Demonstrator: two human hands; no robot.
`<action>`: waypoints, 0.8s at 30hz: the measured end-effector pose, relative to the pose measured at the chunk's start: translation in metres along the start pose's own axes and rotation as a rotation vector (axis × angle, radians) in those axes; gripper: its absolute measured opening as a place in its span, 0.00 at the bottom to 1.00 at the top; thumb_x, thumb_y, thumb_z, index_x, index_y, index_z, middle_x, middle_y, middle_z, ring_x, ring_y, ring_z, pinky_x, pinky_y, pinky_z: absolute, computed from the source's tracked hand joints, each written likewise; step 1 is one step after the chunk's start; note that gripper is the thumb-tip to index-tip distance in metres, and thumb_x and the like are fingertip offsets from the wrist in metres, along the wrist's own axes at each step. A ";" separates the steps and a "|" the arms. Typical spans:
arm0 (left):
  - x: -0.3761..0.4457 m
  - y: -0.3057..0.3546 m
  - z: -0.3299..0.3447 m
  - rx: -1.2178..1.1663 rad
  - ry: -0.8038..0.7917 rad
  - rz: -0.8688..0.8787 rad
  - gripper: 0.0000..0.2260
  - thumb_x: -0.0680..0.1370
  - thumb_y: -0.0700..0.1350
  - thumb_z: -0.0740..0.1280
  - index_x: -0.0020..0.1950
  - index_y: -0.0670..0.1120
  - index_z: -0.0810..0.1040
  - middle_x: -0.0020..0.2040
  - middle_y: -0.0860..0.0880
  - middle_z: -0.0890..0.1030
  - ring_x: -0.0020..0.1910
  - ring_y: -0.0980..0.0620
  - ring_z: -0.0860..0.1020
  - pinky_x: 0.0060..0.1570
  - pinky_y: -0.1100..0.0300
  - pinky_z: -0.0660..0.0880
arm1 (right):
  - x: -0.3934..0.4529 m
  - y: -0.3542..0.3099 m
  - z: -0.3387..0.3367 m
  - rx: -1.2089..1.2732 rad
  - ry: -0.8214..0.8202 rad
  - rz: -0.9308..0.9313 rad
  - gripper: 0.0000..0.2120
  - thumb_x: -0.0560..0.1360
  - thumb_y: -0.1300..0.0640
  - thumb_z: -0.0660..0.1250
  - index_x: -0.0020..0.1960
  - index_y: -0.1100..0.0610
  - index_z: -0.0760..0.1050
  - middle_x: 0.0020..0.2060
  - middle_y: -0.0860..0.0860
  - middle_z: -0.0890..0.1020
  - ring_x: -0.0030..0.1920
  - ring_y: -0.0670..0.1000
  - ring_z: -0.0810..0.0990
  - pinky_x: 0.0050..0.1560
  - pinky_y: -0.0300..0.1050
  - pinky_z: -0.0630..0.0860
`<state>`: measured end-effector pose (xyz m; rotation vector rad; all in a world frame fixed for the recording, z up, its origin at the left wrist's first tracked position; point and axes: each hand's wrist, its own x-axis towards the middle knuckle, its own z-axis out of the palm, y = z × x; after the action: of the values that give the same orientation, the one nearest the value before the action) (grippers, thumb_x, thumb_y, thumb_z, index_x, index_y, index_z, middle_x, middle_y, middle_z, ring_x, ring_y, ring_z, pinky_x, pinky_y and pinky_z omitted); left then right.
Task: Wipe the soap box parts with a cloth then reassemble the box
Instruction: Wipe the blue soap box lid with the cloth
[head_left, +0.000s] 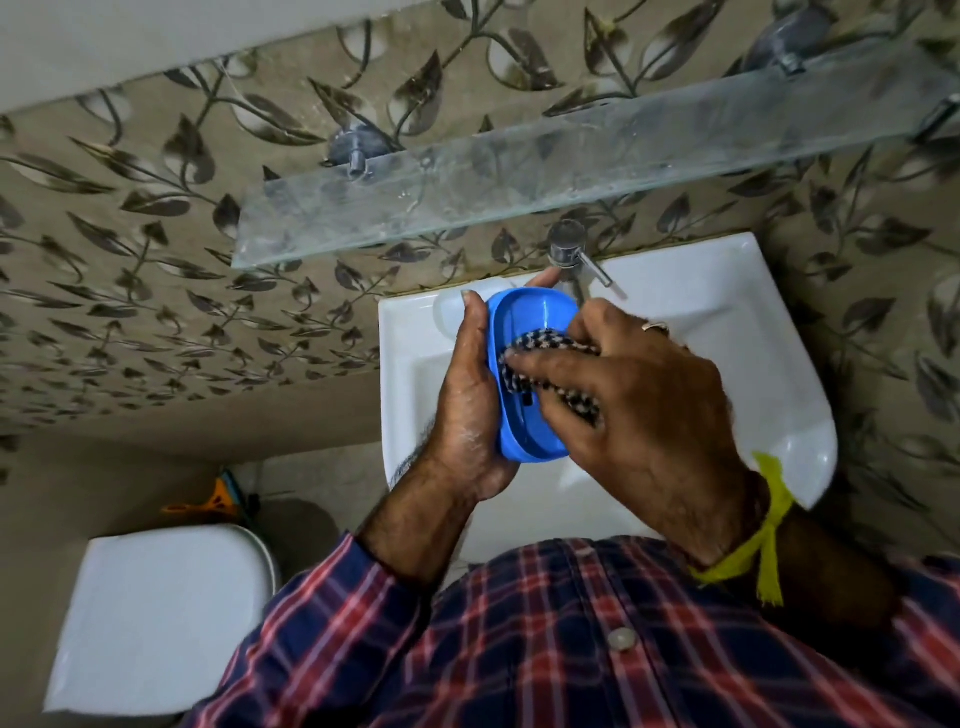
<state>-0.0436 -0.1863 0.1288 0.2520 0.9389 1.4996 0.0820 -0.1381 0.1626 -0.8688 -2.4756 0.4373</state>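
A blue oval soap box part (527, 317) is held over the white sink (727, 332), its hollow side facing me. My left hand (470, 405) grips it from the left, thumb on the upper rim and fingers behind. My right hand (639, 395) presses a black-and-white checked cloth (524, 358) into the hollow, fingers curled over the cloth. Most of the cloth is hidden under that hand. A whitish, translucent rounded piece (447, 312) lies on the sink's back left corner; what it is I cannot tell.
A chrome tap (569, 254) stands at the sink's back edge, just beyond the box. A glass shelf (519, 176) juts from the leaf-patterned wall above it. A white toilet lid (161, 618) is at lower left, with an orange item (213, 501) on the floor behind.
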 end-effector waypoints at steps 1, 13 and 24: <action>-0.001 -0.002 0.001 0.004 0.003 -0.011 0.32 0.82 0.68 0.47 0.76 0.51 0.71 0.61 0.44 0.81 0.59 0.44 0.79 0.58 0.46 0.77 | 0.000 0.001 0.000 -0.022 0.018 -0.005 0.15 0.71 0.53 0.69 0.57 0.46 0.83 0.47 0.52 0.79 0.40 0.56 0.80 0.36 0.49 0.79; 0.000 -0.008 -0.001 -0.046 0.020 -0.061 0.31 0.82 0.66 0.49 0.75 0.48 0.71 0.60 0.45 0.83 0.55 0.46 0.83 0.52 0.50 0.82 | 0.013 0.006 0.003 -0.025 0.092 0.024 0.12 0.72 0.57 0.74 0.55 0.51 0.84 0.49 0.52 0.82 0.44 0.55 0.82 0.39 0.44 0.77; 0.004 -0.004 -0.004 -0.035 -0.011 -0.065 0.31 0.82 0.66 0.49 0.73 0.47 0.72 0.57 0.46 0.84 0.54 0.47 0.84 0.49 0.51 0.82 | 0.017 0.004 0.002 0.013 0.000 -0.004 0.13 0.73 0.55 0.72 0.57 0.50 0.83 0.52 0.53 0.81 0.46 0.57 0.82 0.42 0.51 0.82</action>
<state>-0.0441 -0.1847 0.1214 0.2023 0.9028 1.4518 0.0717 -0.1239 0.1648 -0.8585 -2.4718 0.4513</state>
